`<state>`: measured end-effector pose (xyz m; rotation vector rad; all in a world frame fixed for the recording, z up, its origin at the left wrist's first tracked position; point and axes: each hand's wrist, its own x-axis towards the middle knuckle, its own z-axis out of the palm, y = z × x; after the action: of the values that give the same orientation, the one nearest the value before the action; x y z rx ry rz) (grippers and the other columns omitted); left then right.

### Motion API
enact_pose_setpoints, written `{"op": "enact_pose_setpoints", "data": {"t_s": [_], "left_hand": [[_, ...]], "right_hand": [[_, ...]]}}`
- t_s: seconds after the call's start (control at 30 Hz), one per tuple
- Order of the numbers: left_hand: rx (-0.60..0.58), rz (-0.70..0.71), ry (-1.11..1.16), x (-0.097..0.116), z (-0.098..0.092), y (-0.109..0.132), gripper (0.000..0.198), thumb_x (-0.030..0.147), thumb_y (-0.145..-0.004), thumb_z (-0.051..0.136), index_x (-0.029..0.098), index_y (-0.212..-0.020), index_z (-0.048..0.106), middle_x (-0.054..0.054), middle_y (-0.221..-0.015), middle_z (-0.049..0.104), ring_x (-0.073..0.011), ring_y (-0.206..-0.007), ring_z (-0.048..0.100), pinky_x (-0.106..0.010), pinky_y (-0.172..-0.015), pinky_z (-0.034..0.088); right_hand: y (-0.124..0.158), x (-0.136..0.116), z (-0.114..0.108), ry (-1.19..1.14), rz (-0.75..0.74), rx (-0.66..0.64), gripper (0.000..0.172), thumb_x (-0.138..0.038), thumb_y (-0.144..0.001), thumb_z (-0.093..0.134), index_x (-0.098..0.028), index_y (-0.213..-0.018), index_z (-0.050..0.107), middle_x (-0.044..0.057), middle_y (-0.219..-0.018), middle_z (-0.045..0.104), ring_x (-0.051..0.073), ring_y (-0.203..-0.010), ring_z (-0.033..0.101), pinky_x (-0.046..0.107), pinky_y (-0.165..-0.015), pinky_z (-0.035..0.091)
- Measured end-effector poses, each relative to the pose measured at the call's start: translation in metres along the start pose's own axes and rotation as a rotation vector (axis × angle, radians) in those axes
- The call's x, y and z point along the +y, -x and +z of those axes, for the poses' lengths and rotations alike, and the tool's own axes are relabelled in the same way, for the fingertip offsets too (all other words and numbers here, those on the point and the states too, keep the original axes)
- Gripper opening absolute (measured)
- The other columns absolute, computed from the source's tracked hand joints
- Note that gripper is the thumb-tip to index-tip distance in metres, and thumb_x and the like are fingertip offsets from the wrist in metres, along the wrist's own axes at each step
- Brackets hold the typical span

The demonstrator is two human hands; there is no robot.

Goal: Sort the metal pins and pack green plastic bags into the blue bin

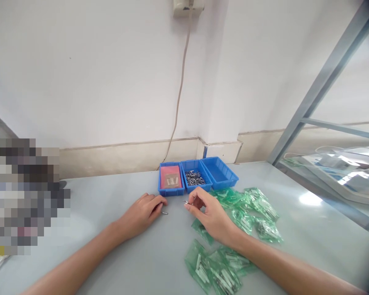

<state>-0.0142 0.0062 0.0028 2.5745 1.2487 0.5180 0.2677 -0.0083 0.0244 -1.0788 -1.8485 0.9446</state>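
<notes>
My left hand [145,212] rests on the table with its fingers curled, closed on a small metal pin [165,213] whose end pokes out beyond the thumb. Between the thumb and forefinger of my right hand [210,215] is another small metal part [186,202], shiny and thin; its exact kind is too small to make out. Just beyond my hands stands a blue bin [199,189] holding many loose metal pins [194,178]. Green plastic bags [221,272] with metal parts inside lie under and around my right wrist and forearm.
Left of the pin bin is a blue bin [171,191] with a pink bag [166,172] and a packet of small parts. A third blue bin [230,183] adjoins on the right. A cable [181,86] hangs down the wall; a metal frame [320,82] rises at right.
</notes>
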Motion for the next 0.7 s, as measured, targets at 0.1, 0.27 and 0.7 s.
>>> {"op": "enact_pose_setpoints", "data": {"t_s": [0.1,0.27,0.7], "left_hand": [[-0.003,-0.005,-0.006,0.000,0.000,0.000,0.028,0.030,-0.113,0.035,0.025,-0.119,0.062,-0.003,-0.099,0.072,-0.0218,-0.085,0.061,-0.035,-0.084,0.046],[-0.024,-0.014,-0.002,-0.002,0.001,0.000,0.028,0.030,-0.114,0.033,0.025,-0.119,0.060,-0.003,-0.101,0.070,-0.0219,-0.087,0.061,-0.037,-0.087,0.045],[-0.023,-0.015,-0.017,0.001,-0.001,0.000,0.026,0.028,-0.113,0.035,0.024,-0.118,0.061,-0.003,-0.102,0.071,-0.0222,-0.087,0.060,-0.036,-0.085,0.045]], "right_hand": [[-0.002,0.002,0.000,-0.034,0.008,0.007,0.013,-0.034,-0.104,0.062,-0.025,-0.096,0.060,-0.003,-0.083,0.059,0.016,-0.074,0.053,0.028,-0.067,0.042],[-0.007,0.009,-0.003,-0.102,0.061,0.042,0.028,-0.045,-0.109,0.052,-0.024,-0.094,0.063,-0.004,-0.077,0.049,0.015,-0.067,0.044,0.027,-0.060,0.036],[-0.011,0.019,-0.001,-0.202,0.122,0.108,0.030,-0.051,-0.108,0.051,-0.024,-0.098,0.060,-0.004,-0.078,0.048,0.015,-0.064,0.043,0.026,-0.055,0.035]]}}
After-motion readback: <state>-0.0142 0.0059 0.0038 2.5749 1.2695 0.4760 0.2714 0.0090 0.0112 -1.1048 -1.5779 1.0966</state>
